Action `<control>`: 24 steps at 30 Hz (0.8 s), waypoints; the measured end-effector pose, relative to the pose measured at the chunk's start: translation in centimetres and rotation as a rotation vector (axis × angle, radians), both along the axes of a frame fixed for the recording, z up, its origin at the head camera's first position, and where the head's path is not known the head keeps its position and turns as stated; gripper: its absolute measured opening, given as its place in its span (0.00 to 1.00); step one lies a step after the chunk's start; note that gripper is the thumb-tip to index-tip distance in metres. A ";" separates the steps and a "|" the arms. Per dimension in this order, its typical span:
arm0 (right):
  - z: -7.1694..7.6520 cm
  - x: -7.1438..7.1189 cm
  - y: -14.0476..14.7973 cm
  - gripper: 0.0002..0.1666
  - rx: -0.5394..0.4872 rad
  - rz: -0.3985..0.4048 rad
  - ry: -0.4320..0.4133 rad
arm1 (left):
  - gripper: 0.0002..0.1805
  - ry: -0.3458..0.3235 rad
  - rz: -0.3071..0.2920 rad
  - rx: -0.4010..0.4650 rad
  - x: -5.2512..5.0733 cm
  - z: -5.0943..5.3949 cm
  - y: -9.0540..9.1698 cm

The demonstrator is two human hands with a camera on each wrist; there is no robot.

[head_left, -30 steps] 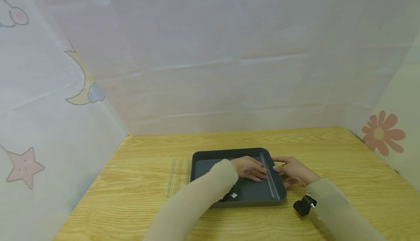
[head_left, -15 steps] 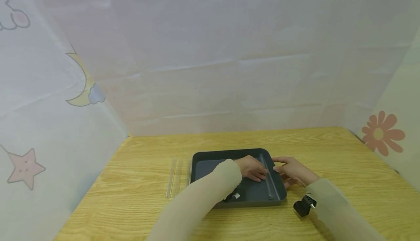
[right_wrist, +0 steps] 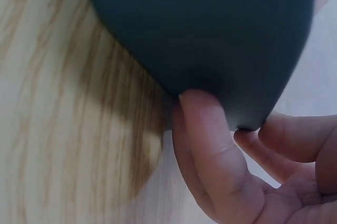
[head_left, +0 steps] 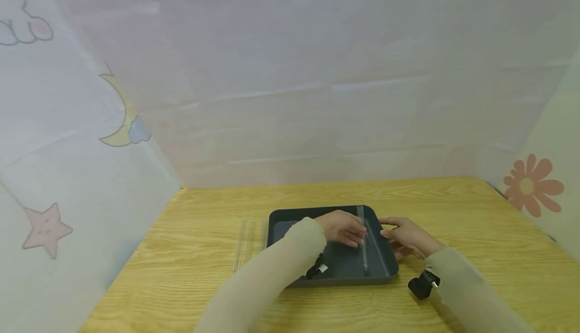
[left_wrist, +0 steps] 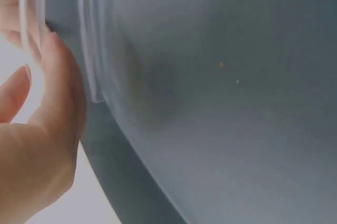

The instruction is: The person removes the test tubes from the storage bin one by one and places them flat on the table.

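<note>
My left hand (head_left: 342,228) is inside the dark tray (head_left: 337,271), with a clear strip (head_left: 365,252) held at its fingertips. In the left wrist view the hand (left_wrist: 47,113) curls round this strip (left_wrist: 32,18), and another clear strip (left_wrist: 90,39) lies alongside by the tray wall. Outside the tray's right wall, my right hand (head_left: 410,237) grips that side. The right wrist view has the fingers and thumb of this hand (right_wrist: 231,171) against the tray's dark outer wall (right_wrist: 200,29).
Several clear strips (head_left: 239,247) lie side by side on the wooden table (head_left: 190,252), left of the tray. A black device (head_left: 421,285) is strapped at the right wrist, and another (head_left: 313,270) at the left. Printed cloth (head_left: 290,96) hangs behind.
The clear strip at my left hand has moved left, away from the tray's right wall, and the hand has shifted slightly left with it. My right hand keeps its grip on the tray.
</note>
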State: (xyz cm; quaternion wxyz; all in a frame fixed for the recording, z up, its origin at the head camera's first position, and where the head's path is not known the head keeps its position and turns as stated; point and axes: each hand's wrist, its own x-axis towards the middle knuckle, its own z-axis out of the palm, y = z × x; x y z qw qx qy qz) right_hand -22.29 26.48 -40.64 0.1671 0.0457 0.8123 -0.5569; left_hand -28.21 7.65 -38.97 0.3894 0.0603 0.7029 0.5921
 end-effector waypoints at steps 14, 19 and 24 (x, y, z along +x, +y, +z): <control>0.0 0.0 0.1 0.32 0.012 0.006 -0.001 | 0.33 -0.050 0.049 0.110 -0.5 0.8 -2.6; 0.0 0.1 0.0 0.32 0.014 0.000 -0.002 | 0.33 -0.049 0.057 0.112 -0.1 1.4 -3.3; -0.1 0.0 0.1 0.31 0.026 0.000 -0.002 | 0.34 -0.037 0.058 0.126 0.1 1.8 -3.8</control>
